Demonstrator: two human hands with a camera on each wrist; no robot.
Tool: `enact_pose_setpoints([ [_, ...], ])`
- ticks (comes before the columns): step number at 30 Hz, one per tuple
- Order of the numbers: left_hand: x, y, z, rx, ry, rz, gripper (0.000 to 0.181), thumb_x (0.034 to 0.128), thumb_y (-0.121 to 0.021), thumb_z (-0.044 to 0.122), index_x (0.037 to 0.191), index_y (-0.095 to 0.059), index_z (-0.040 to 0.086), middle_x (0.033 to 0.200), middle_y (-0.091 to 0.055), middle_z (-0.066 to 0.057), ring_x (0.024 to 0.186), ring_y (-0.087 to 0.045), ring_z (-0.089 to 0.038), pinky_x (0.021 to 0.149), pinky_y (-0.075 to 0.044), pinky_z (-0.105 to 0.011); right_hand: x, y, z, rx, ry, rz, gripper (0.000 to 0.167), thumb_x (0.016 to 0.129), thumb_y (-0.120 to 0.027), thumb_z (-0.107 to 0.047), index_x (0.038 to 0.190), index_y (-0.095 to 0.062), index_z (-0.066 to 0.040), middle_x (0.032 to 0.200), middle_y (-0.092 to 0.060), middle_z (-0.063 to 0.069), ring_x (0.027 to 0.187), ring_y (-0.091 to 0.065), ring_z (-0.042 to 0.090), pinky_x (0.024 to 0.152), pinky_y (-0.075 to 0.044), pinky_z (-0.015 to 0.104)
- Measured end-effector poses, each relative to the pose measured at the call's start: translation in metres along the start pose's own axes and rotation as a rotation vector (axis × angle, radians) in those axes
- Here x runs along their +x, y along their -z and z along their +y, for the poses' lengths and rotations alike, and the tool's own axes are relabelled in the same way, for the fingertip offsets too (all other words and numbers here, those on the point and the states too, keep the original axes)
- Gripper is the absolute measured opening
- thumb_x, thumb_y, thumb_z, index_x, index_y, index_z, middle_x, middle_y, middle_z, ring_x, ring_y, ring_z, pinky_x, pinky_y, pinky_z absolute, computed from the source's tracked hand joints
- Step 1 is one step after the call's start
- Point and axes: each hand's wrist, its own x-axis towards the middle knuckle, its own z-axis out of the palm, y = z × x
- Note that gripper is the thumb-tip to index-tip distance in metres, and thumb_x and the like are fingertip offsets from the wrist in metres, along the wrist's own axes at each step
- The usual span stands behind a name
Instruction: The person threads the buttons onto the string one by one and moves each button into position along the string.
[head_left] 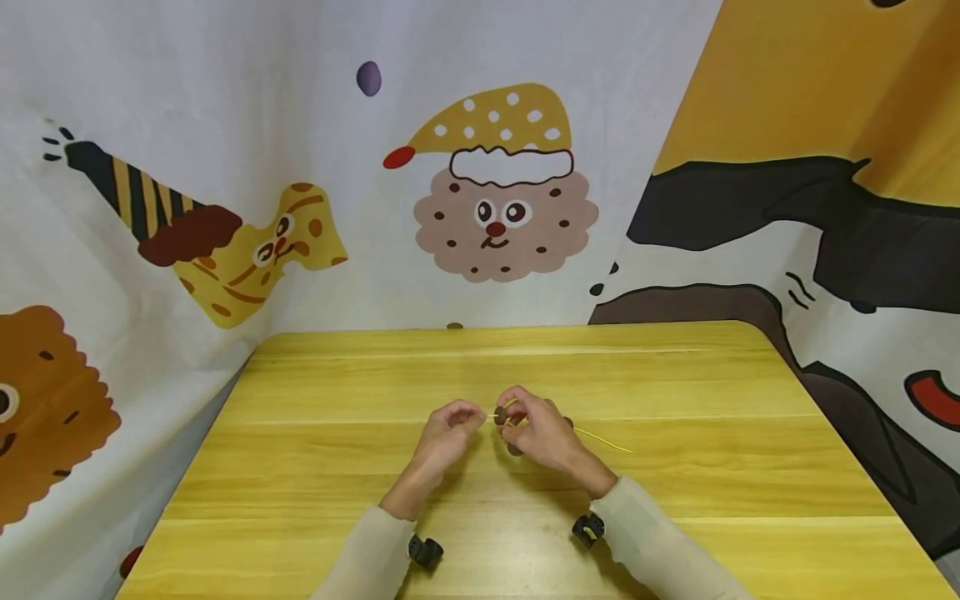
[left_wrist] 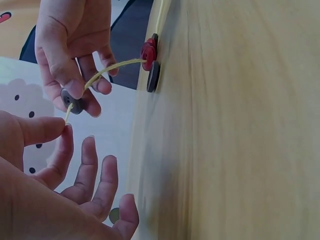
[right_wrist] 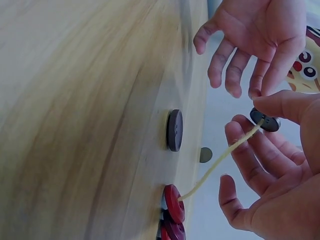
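My left hand pinches the short end of a yellow cord between thumb and forefinger, its other fingers spread. My right hand holds a dark button by its edge, between thumb and fingers, just off the left fingertips. The cord passes through this button and runs on to a red button at the table, with more buttons stacked against it. Another dark button stands on edge on the table, below the hands; whether the cord goes through it, I cannot tell.
The wooden table reaches back to a hanging cloth printed with cartoon foods. Beyond the right hand, the cord's tail lies to the right on the tabletop. Black wrist cameras sit at both sleeves.
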Motion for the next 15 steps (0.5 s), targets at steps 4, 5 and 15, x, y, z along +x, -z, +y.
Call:
enact_pose_setpoints([
  [4,0.0003,0.0015,-0.0010,-0.008,0.015,-0.012,0.023,0.0976,-0.061,0.023,0.110,-0.066,0.004,0.108,-0.064,-0.008,0.102,-0.057,-0.022,0.086,-0.047,-0.034,0.0006,0.0009,0.0005,-0.010,-0.001,-0.004,0.026,0.085,-0.072,0.000,0.106,-0.060,-0.010,0.094,-0.075,0.007,0.083,-0.064,0.016,0.070,-0.051,0.031],
  [5,0.0004,0.0020,-0.0014,-0.006,0.017,-0.014,0.024,0.0978,-0.061,0.023,0.111,-0.066,0.004,0.109,-0.064,-0.009,0.103,-0.057,-0.022,0.087,-0.047,-0.035,0.0006,0.0011,0.0001,-0.012,-0.004,-0.004,0.026,0.085,-0.073,-0.001,0.106,-0.060,-0.010,0.094,-0.075,0.006,0.083,-0.064,0.016,0.070,-0.051,0.031],
  [15,0.0018,0.0075,-0.0022,-0.015,0.042,-0.015,0.026,0.0998,-0.057,0.023,0.113,-0.062,0.002,0.111,-0.061,-0.016,0.103,-0.055,-0.031,0.078,-0.040,-0.033,0.0005,0.0027,0.0019,-0.035,-0.036,-0.006,0.026,0.085,-0.075,-0.004,0.106,-0.062,-0.011,0.092,-0.072,-0.001,0.088,-0.064,0.017,0.077,-0.052,0.038],
])
